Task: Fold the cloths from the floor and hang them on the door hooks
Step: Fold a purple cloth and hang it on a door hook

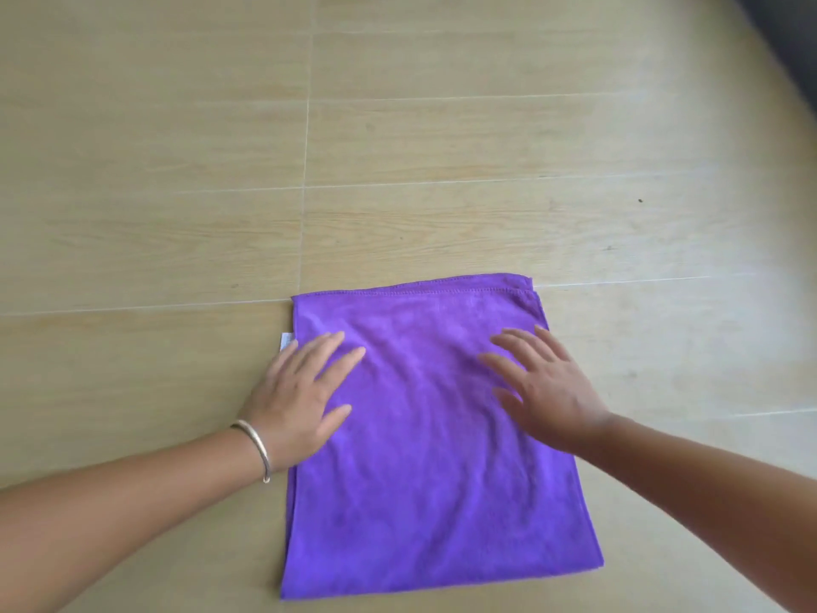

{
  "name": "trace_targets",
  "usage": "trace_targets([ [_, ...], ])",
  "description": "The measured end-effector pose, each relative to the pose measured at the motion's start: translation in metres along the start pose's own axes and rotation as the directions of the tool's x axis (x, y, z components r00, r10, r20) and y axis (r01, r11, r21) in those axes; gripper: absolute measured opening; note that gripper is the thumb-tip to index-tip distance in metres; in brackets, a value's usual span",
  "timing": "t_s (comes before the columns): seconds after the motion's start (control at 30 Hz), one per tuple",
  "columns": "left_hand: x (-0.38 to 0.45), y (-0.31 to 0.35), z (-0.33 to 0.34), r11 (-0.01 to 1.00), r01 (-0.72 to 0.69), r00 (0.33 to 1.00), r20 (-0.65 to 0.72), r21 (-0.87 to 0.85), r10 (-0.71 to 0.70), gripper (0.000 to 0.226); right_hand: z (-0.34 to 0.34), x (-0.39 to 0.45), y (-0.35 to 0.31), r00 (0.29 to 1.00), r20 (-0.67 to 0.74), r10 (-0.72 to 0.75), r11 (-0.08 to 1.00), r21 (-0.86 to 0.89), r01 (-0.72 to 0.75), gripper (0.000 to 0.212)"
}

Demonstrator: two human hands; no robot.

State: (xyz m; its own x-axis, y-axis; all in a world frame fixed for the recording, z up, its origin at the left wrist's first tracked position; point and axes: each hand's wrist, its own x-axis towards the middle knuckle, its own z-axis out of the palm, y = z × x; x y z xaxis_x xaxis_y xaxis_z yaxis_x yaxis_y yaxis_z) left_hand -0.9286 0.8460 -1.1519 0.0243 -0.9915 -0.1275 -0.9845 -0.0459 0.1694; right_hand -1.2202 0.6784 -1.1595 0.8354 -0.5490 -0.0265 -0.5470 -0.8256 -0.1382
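Note:
A purple cloth [435, 471] lies flat on the floor, folded into a tall rectangle with layered edges showing at its far and left sides. A small white label [285, 340] sticks out at its upper left edge. My left hand [300, 395], with a metal bangle on the wrist, rests palm down on the cloth's left edge, fingers spread. My right hand [546, 387] lies palm down on the upper right part of the cloth, fingers apart. Neither hand grips anything. No door or hooks are in view.
The floor [177, 192] is light wood-look tile with pale grout lines, stretching far ahead and to both sides. A dark object [791, 42] fills the top right corner.

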Motion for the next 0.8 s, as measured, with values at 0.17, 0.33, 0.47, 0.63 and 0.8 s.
trace_targets([
  [0.17,-0.068,0.053,0.037,0.962,-0.27,0.923,0.299,0.049,0.244,0.081,0.032,-0.058,-0.035,0.935,0.321,-0.151,0.983,-0.048,0.176,0.069],
  [0.33,-0.041,0.023,0.031,0.94,-0.296,0.888,0.412,0.168,0.206,0.08,0.026,-0.017,-0.012,0.888,0.438,-0.137,0.968,-0.133,0.215,0.073],
  [0.47,-0.015,0.0,0.02,0.964,-0.176,0.91,0.407,0.197,0.082,0.082,0.02,0.015,-0.01,0.904,0.426,-0.033,0.977,-0.178,0.12,0.071],
  [0.63,-0.039,0.004,0.021,0.844,-0.507,0.83,0.36,0.173,0.425,0.076,0.021,-0.022,-0.027,0.87,0.39,-0.303,0.92,-0.118,0.373,0.077],
  [0.8,-0.072,0.01,0.041,0.798,-0.583,0.787,0.347,0.149,0.51,0.078,0.045,-0.088,-0.015,0.85,0.322,-0.417,0.881,-0.088,0.465,0.084],
])
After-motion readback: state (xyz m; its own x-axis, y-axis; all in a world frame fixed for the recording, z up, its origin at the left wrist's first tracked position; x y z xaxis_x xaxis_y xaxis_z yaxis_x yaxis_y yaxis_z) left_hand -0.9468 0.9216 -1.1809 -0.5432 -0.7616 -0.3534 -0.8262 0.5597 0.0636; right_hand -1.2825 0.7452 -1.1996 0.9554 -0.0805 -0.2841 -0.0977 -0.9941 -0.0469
